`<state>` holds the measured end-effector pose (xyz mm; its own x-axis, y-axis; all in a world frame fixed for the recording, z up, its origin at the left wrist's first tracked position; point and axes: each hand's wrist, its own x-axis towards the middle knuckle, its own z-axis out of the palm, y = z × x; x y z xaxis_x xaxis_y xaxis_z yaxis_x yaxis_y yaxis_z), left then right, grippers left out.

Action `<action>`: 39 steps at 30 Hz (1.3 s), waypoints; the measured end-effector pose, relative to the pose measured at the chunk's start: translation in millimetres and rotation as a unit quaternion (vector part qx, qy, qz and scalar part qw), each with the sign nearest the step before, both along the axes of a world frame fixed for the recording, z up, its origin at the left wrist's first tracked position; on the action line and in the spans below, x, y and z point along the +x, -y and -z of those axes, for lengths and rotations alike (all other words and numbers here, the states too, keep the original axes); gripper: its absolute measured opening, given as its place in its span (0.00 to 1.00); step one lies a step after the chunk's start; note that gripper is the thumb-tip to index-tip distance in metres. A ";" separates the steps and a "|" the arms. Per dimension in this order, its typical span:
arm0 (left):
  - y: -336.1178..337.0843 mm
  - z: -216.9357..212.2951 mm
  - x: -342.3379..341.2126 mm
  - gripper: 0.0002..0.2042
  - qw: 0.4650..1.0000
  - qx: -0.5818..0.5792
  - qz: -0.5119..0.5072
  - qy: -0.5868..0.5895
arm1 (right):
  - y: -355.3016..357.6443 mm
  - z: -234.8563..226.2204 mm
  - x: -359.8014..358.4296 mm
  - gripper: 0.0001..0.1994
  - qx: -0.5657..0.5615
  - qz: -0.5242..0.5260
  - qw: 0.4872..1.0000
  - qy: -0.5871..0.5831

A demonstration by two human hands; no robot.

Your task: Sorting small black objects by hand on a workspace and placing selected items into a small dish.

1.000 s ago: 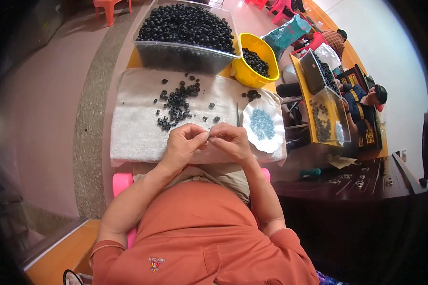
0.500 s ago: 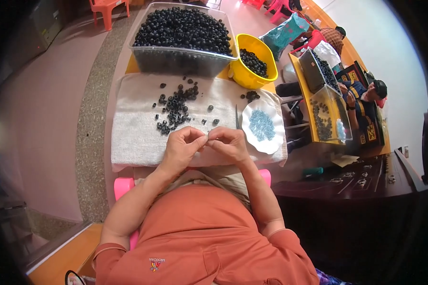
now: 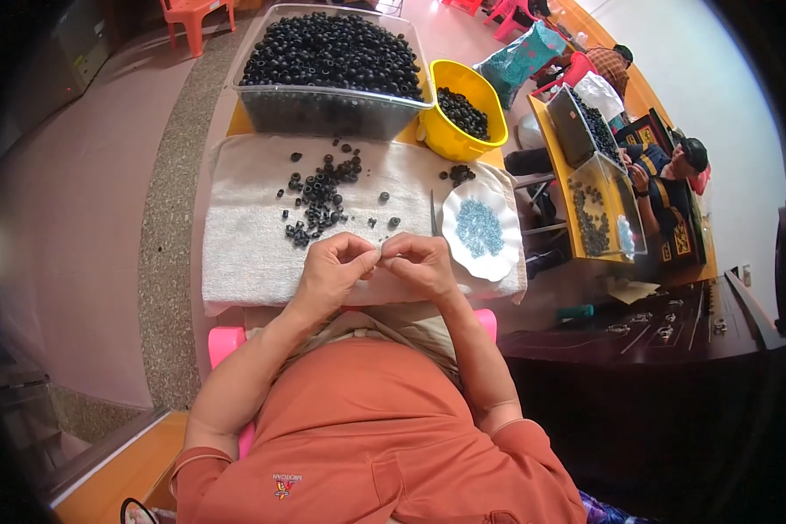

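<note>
My left hand point(image 3: 336, 268) and my right hand point(image 3: 421, 265) meet over the near part of a white towel point(image 3: 246, 253). Both are closed in a pinch, thumbs and fingertips almost touching. Whatever sits between the fingertips is too small to make out. Just beyond them lies a loose pile of small black ring-shaped parts point(image 3: 320, 194), with a few single ones to its right. Beside my right hand is a white scalloped dish point(image 3: 451, 210) holding tiny pale-blue pieces point(image 3: 480, 229). A thin dark tool, perhaps tweezers point(image 3: 434, 212), lies along the dish's left side.
A large clear bin point(image 3: 332, 109) heaped with black parts stands at the table's far side. Next to it is a yellow tub point(image 3: 450, 144) with more. To the right, another person point(image 3: 664, 170) sits at a table with similar bins. An orange stool point(image 3: 198, 16) stands far left.
The table and its things sit very slightly higher and further left in the picture. Both hands keep the same pinch, and nothing is picked up or put down.
</note>
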<state>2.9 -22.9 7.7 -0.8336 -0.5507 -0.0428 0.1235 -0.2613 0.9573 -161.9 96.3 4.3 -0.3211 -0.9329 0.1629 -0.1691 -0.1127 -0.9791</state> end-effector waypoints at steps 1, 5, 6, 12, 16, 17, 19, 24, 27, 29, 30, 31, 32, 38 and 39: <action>0.6 0.5 -0.2 0.05 1.000 0.000 -0.001 -0.004 | 0.1 1.6 -0.6 0.05 -0.001 0.002 1.000 -0.001; 1.0 0.3 0.0 0.05 1.000 0.003 -0.005 -0.006 | 0.9 4.2 -0.3 0.06 -0.013 0.005 1.000 0.014; 0.8 0.6 -0.1 0.05 1.000 0.003 -0.005 -0.005 | 0.4 2.4 0.1 0.07 -0.010 0.002 1.000 0.003; 0.2 0.9 -0.7 0.04 1.000 0.013 -0.008 -0.002 | -0.1 3.0 -1.3 0.08 -0.014 -0.019 1.000 -0.006; -0.9 3.8 -1.1 0.04 1.000 0.004 -0.014 0.005 | -0.3 1.5 0.1 0.07 0.005 -0.025 0.999 -0.020; -1.0 5.1 -1.3 0.04 1.000 0.004 -0.015 0.012 | -0.2 1.6 0.6 0.07 0.005 -0.024 0.999 -0.020; -0.9 5.6 -1.2 0.04 1.000 -0.001 -0.015 0.014 | 0.4 1.7 2.2 0.06 -0.005 -0.027 0.999 -0.016; -0.7 8.6 -0.9 0.04 1.000 -0.021 -0.019 0.011 | 0.5 0.4 6.7 0.06 -0.015 -0.014 1.000 -0.006; -2.5 5.9 -0.2 0.04 1.000 -0.016 -0.016 0.019 | 0.8 -2.3 7.7 0.05 -0.009 -0.008 1.000 -0.009; -3.9 2.1 0.0 0.04 1.000 -0.010 -0.009 0.020 | 2.0 -3.8 8.9 0.04 0.002 0.001 1.000 -0.012; -4.4 0.9 0.0 0.04 1.000 -0.010 -0.009 0.020 | 4.0 -3.7 9.2 0.03 -0.006 -0.002 1.000 -0.006; -4.9 0.0 0.2 0.04 1.000 -0.010 -0.013 0.016 | 6.0 -3.6 10.1 0.03 -0.015 -0.006 1.000 0.001; -5.3 -0.4 0.3 0.04 1.000 -0.010 -0.017 0.013 | 8.0 -3.8 11.5 0.03 -0.014 -0.006 1.000 0.001; -6.7 -5.8 1.5 0.05 0.995 -0.071 -0.068 0.035 | 19.9 -14.6 18.3 0.04 -0.007 0.049 0.992 -0.115; -6.7 -3.7 0.8 0.05 0.995 -0.070 -0.068 0.034 | 22.3 -15.9 17.8 0.05 0.003 0.074 0.982 -0.171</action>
